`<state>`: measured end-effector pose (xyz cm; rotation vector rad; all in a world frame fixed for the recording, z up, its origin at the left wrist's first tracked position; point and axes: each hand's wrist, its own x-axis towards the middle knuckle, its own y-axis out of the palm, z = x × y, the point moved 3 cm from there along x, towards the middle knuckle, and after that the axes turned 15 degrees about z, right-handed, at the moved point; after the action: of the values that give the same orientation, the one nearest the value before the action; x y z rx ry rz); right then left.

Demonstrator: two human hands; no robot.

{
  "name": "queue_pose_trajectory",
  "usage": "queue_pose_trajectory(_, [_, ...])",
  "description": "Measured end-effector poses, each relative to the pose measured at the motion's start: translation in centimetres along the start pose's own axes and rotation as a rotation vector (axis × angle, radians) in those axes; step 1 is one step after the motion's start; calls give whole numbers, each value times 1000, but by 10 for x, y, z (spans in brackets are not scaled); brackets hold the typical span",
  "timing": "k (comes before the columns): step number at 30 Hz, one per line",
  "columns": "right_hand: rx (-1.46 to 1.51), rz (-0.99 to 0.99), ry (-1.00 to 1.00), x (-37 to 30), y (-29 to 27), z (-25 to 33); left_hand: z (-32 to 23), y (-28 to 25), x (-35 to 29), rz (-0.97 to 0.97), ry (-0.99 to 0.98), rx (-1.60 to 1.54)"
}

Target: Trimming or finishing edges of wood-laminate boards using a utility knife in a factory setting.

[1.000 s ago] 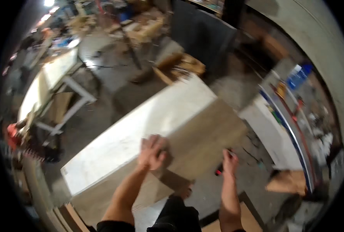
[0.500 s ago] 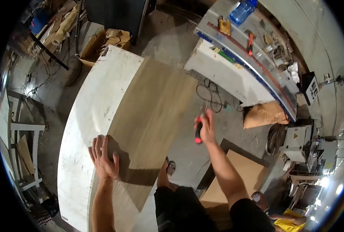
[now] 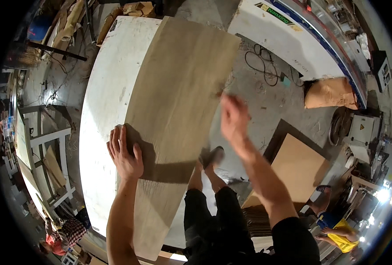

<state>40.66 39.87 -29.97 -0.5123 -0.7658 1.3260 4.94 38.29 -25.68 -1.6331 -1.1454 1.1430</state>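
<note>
A long wood-grain board (image 3: 178, 84) lies on a white-topped table (image 3: 101, 110). My left hand (image 3: 127, 154) rests flat with fingers spread, across the board's left edge and the white top. At the board's right edge is my right hand (image 3: 234, 115), closed and smeared by motion. It holds a small hand tool whose red-and-black handle shows in the earlier picture; now the fist mostly hides it, and its exact kind is unclear. Whether the tool touches the board edge cannot be made out.
A stack of brown panels (image 3: 299, 161) stands to the right. Beyond the board is a white machine (image 3: 288, 39) with a cable (image 3: 262, 66) on the floor and a brown paper sack (image 3: 330, 93). Other people, one in a yellow shirt (image 3: 343, 234), are at the lower right and left.
My right hand has moved from beyond the board's right side up against that edge. The view has shifted, so the board and table sit higher. My left hand stays on the board.
</note>
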Motion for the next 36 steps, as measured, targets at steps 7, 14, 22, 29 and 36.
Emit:
queue_pose_trajectory(7, [77, 283, -13, -208, 39, 129, 3, 5, -4, -10, 40, 57])
queue_pose_trajectory(14, [175, 309, 143, -202, 31, 122, 14, 11, -14, -23, 6, 14])
queue_pose_trajectory(22, [23, 51, 72, -141, 24, 93, 9, 19, -9, -99, -59, -25])
queue_pose_trajectory(29, [153, 188, 149, -366, 82, 246, 11, 11, -18, -156, -117, -45])
queue_pose_trajectory(36, [-12, 214, 85, -410, 90, 269, 60, 22, -110, -118, 105, -127])
